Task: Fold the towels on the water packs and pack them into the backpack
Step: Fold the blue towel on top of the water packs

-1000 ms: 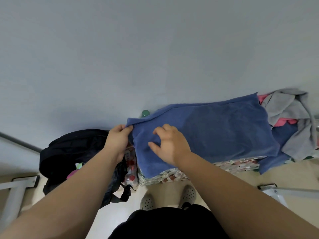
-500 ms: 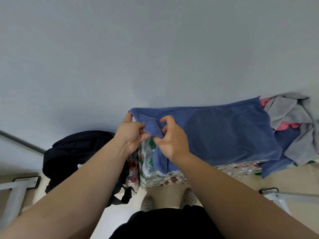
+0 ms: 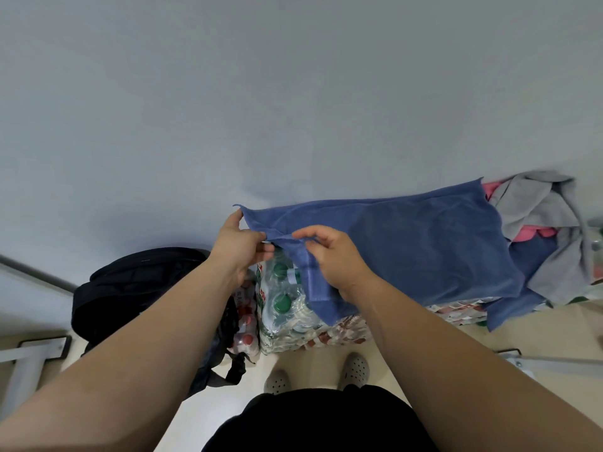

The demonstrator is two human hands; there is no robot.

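Blue terry cloth, matte and limp, lies spread lengthwise over the water packs [image 3: 287,308]; this blue towel [image 3: 408,246] sags wherever nothing bears it, its near edge drooping over the packs' front. The left hand [image 3: 239,247] pinches the towel's left hem near the far corner, and the right hand [image 3: 332,256] pinches the same end nearer the body, so the short edge is raised between them. Holding it at two spots probably keeps the soft hem straight for a fold across. Glossy shrink-wrap shows round green caps beneath the raised end. Crumpled grey cloth [image 3: 541,216] and pink cloth [image 3: 528,234] are heaped at the towel's right end, seemingly unfolded. On the floor just left of the packs slumps the black backpack [image 3: 137,288], within reach for packing.
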